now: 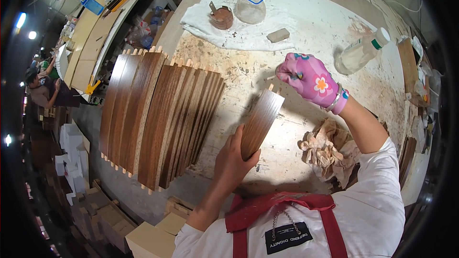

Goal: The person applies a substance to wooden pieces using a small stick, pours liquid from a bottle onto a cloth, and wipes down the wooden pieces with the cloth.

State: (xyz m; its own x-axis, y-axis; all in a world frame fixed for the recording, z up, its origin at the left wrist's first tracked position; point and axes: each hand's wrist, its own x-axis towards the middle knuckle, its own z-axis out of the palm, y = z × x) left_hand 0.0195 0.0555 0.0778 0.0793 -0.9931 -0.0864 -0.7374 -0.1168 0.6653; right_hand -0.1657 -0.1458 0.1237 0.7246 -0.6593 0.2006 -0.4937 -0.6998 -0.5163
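Observation:
My bare left hand (pixel 233 160) is wrapped round the lower part of a dark brown wood board (pixel 260 123). The board tilts upward, and light dowels (pixel 271 87) stick out of its far end. Just beyond that end, my right hand (pixel 308 80), in a pink flowered glove, is closed with its fingers curled together. Whatever it may hold is hidden by the glove. To the left lies a row of similar brown boards (pixel 152 119), side by side, with dowels showing at both ends. A crumpled stained cloth (pixel 330 150) lies below my right forearm.
On the stained white worktable (pixel 210 50), a white cloth (pixel 196 16) carries a brown-smeared pot (pixel 221 17), a blue-capped clear jug (pixel 251 7) and a greyish block (pixel 278 35). A white-capped bottle (pixel 361 52) stands at right. Cardboard boxes (pixel 153 239) sit lower left. Another person (pixel 45 88) is far left.

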